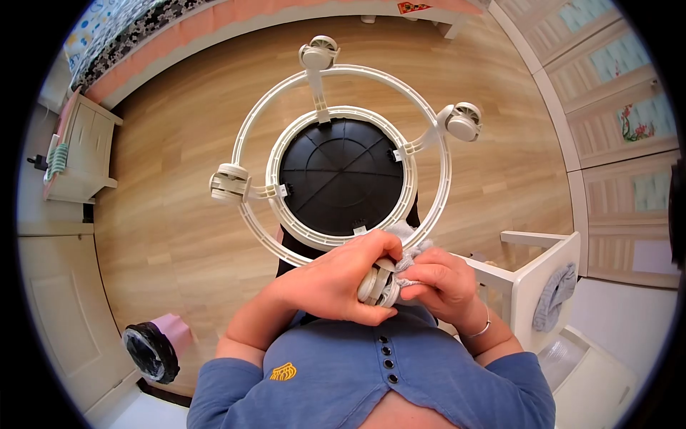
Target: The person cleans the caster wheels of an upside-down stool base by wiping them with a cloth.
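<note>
A white round frame [241, 143] with two rings and a black centre disc [343, 175] rests upside down in front of my body, its caster wheels turned up. My left hand [339, 279] is wrapped round the nearest caster [379, 284], close to my chest. Pinched in the fingers of my right hand [444, 287] is a grey cloth [409, 264], which touches that caster's right side. Three other casters stick out from the outer ring: one at the left [230, 183], one at the top [318, 54] and one at the right [464, 121].
A pink bin with a black liner [151, 350] stands on the wooden floor at the lower left. A white chair [543, 264] with a grey cloth over it is at the right. Cabinets line the right wall; a bed and a small white cabinet [89, 150] are beyond.
</note>
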Demonstrator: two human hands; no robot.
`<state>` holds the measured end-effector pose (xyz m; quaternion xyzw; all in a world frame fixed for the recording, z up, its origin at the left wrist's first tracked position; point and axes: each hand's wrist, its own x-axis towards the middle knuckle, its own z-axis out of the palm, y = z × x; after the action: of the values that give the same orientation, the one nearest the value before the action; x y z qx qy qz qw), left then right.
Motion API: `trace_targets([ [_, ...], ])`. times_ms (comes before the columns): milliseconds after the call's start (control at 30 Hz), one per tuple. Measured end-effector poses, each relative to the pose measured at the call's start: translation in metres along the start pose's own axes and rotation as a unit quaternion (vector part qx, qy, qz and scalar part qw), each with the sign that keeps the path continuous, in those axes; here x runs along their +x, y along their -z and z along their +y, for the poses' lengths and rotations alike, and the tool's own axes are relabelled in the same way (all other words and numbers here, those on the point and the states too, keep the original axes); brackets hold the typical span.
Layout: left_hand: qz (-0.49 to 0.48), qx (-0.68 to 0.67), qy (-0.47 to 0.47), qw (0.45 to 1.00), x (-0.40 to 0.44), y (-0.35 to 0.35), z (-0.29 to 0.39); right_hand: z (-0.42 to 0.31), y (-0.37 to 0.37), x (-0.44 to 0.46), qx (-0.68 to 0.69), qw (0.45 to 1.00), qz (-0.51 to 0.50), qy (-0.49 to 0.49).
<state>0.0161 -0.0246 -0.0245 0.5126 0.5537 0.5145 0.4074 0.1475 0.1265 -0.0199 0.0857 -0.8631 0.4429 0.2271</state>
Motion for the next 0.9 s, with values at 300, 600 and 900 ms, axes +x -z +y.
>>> trace_targets([
  [300,0.009,-0.008,-0.006,1.0,0.001,0.004,0.007,-0.009,0.006,-0.004,0.152,0.966,0.012,-0.21],
  [600,0.115,0.113,-0.086,0.983,-0.007,0.001,0.005,-0.019,0.008,0.006,0.135,0.966,-0.047,-0.216],
  [900,0.103,0.151,-0.164,0.969,0.0,0.004,-0.001,-0.022,0.004,0.006,0.133,0.984,-0.045,-0.106],
])
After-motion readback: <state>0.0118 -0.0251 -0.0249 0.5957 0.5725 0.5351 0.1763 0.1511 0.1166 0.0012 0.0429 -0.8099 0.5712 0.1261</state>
